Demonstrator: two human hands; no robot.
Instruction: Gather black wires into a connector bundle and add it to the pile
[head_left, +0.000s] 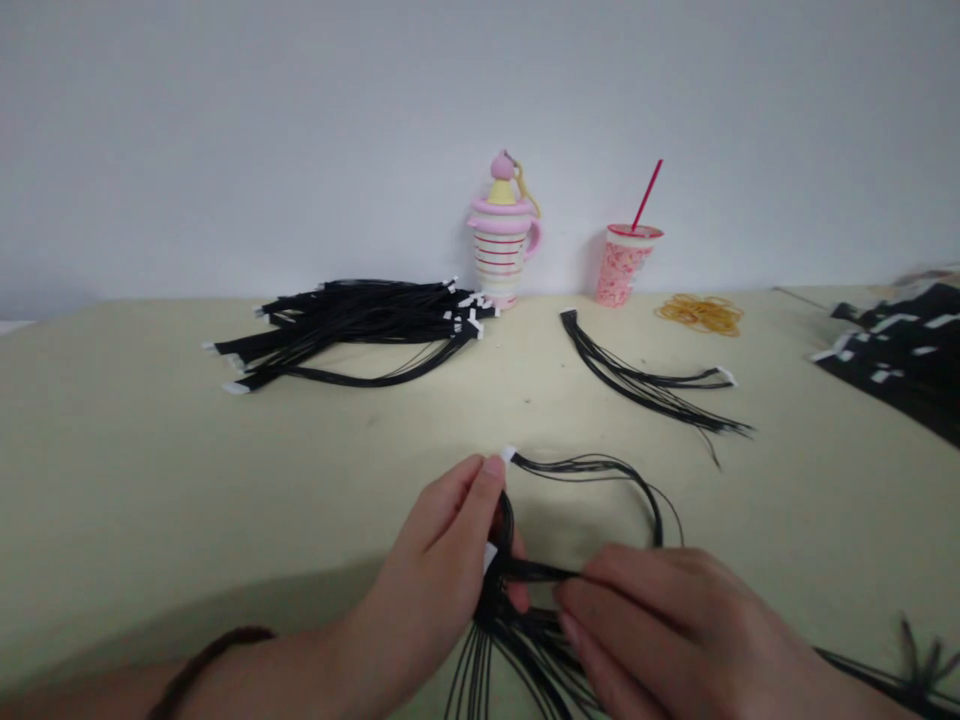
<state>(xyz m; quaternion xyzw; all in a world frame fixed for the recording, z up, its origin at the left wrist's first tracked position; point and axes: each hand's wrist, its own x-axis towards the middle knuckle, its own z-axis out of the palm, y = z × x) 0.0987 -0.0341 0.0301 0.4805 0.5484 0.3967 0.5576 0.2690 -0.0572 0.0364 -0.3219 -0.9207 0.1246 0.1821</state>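
Observation:
Low in the middle, my left hand point(457, 540) is closed around a black wire harness point(517, 640) with white connectors. One white connector point(508, 455) sticks out past the thumb, and its wires loop to the right. Another white connector point(490, 556) shows at the palm side. To the right, my right hand point(660, 625) pinches a strand of black wires point(540, 571) that stretches across from the left hand. Loose wires fan downward below both hands. My right fingers hide the strand's far end.
At the back left lies a pile of black wire harnesses point(360, 325). A single harness point(630, 385) rests right of centre, with yellow rubber bands point(701, 313) behind it. A pink-lidded mug point(499, 245) and a cup with a straw point(624, 265) stand along the wall. More harnesses point(907, 350) lie far right.

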